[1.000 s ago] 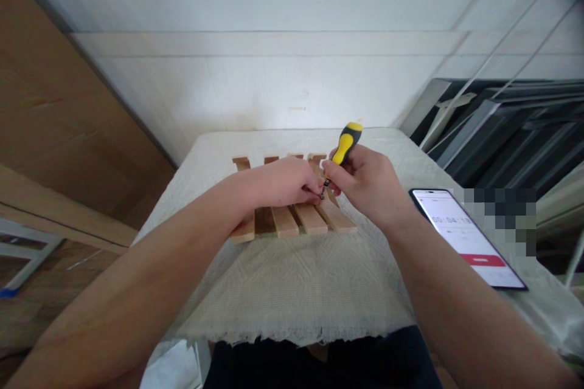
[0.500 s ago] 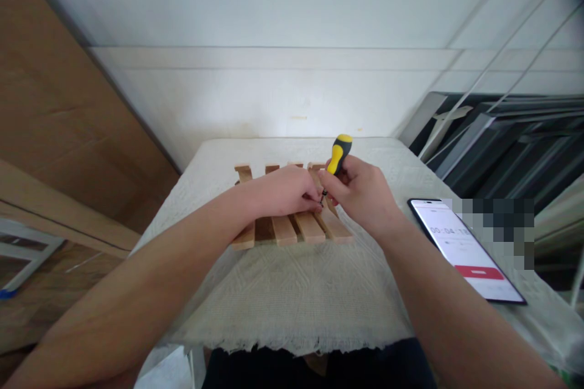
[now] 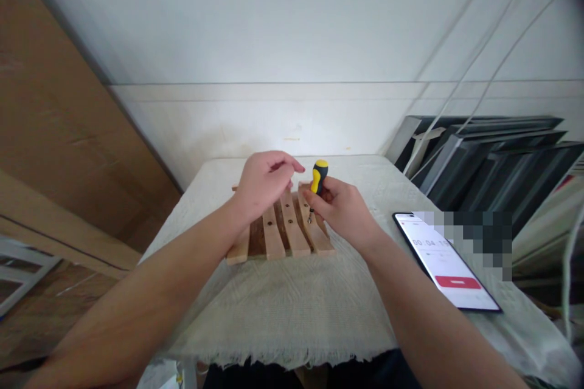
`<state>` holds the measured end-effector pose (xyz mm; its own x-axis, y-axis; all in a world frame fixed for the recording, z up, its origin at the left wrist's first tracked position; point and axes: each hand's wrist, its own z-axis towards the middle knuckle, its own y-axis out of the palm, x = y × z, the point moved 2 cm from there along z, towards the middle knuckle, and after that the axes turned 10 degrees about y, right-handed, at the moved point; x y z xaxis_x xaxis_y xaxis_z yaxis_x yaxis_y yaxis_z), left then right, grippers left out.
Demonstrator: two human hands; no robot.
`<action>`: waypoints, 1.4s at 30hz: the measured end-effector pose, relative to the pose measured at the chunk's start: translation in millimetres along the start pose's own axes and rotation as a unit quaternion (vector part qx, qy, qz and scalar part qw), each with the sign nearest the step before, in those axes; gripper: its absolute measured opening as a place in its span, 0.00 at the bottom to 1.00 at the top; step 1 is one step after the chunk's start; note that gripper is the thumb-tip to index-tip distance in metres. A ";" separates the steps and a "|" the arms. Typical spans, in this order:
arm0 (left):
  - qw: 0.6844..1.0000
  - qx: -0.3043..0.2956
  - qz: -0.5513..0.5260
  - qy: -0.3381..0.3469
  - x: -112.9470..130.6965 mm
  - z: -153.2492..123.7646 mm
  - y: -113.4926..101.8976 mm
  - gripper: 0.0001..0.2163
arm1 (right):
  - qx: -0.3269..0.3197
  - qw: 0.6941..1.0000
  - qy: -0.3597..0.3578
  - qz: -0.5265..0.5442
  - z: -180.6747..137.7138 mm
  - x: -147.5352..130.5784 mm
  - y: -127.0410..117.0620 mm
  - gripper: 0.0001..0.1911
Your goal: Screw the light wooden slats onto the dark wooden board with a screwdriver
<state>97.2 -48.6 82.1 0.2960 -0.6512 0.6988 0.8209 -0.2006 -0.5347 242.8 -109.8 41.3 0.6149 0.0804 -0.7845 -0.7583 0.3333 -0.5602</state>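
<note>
A small wooden slatted panel point(image 3: 283, 232) lies on the white cloth of a table point(image 3: 292, 310). My right hand point(image 3: 340, 209) is closed around a yellow and black screwdriver point(image 3: 317, 179), held nearly upright with its tip down on a right-hand slat. My left hand point(image 3: 264, 182) hovers above the slats with the fingers loosely curled and slightly apart, holding nothing that I can see. It is just left of the screwdriver handle and does not touch it.
A phone point(image 3: 444, 258) with a lit timer screen lies on the cloth to the right. Dark framed panels point(image 3: 493, 164) lean against the wall at the right. A brown board point(image 3: 59, 152) stands at the left. The cloth's frayed front edge hangs near me.
My left hand has lifted off the slats and away from the screwdriver tip. The screwdriver has swung more upright. The view has tilted up.
</note>
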 end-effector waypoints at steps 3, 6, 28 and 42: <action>0.996 0.030 -0.048 0.071 9.7 1.4 -6.4 0.12 | -0.004 1.000 -0.006 0.006 -0.3 -1.0 1.1 0.10; 0.994 -0.003 -0.026 0.107 13.2 0.2 -3.2 0.15 | -0.008 1.000 -0.023 0.006 -0.4 -2.1 3.0 0.10; 0.992 -0.061 -0.016 0.112 6.9 -4.4 15.2 0.11 | -0.097 0.993 -0.031 0.067 1.2 10.2 -10.9 0.10; 0.990 -0.056 -0.063 0.113 4.4 -3.8 14.8 0.14 | -0.173 0.971 -0.016 0.162 0.9 12.8 -11.3 0.11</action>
<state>108.8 -57.3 75.5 0.0678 -0.7601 0.6462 0.7814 -0.3623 -0.5081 259.4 -111.7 37.8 0.3341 0.1598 -0.9289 -0.9371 -0.0489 -0.3455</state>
